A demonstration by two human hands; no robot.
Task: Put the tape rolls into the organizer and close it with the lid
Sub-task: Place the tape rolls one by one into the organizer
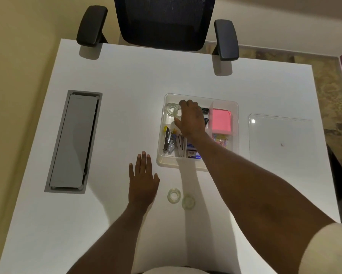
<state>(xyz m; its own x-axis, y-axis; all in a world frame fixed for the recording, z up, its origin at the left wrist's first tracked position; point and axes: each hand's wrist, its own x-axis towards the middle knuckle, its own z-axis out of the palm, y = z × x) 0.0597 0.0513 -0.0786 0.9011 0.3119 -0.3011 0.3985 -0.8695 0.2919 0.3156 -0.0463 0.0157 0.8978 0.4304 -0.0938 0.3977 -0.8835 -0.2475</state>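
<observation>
A clear plastic organizer (236,107) stands open in the middle of the white desk. My right hand (190,119) reaches into its far-left compartment, fingers on a clear tape roll (178,114) that lies beside another roll (171,108). Whether the fingers grip it or just rest on it is unclear. Two more clear tape rolls (174,195) (188,201) lie on the desk in front of the organizer. My left hand (142,178) rests flat on the desk, fingers spread, to the left of those rolls. The clear lid (281,135) lies flat to the right of the organizer.
The organizer also holds staplers (169,141), pink sticky notes (221,121), coloured paper clips (220,140) and black binder clips (204,110). A grey cable hatch (75,141) is set into the desk at left. A black office chair (164,22) stands at the far edge.
</observation>
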